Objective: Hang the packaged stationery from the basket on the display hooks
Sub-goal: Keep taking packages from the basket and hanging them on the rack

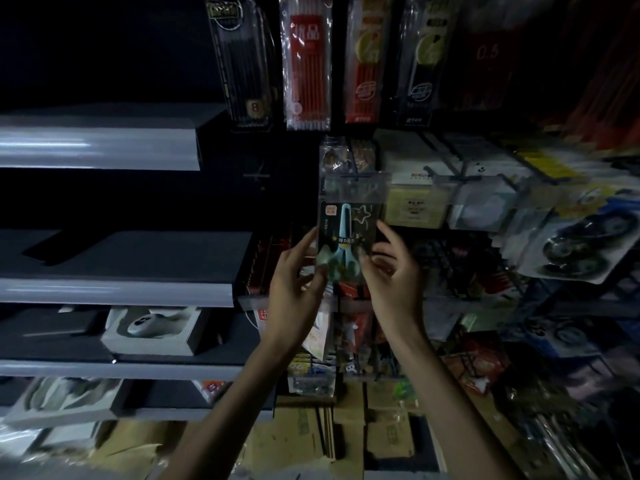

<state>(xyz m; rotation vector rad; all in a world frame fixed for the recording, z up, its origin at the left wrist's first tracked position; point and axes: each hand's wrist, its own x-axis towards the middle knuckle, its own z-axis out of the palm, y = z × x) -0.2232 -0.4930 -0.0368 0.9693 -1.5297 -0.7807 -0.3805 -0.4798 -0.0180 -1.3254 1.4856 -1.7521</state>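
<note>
Here, a clear plastic packet of blue scissors point(346, 223), held two-handed.
Left hand point(294, 275) and right hand point(391, 271) pinch its sides, below the red pencil pack point(306, 64).

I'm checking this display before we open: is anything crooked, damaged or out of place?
Nothing is plainly damaged. The scissors pack, gripped by the left hand and right hand, stands straight. A blister pack at the right looks tilted, but the wide lens may cause that. It is too dim to judge more.

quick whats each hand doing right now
Left hand: pinches the scissors pack at its left edge.
Right hand: pinches the same pack at its right edge.
</note>
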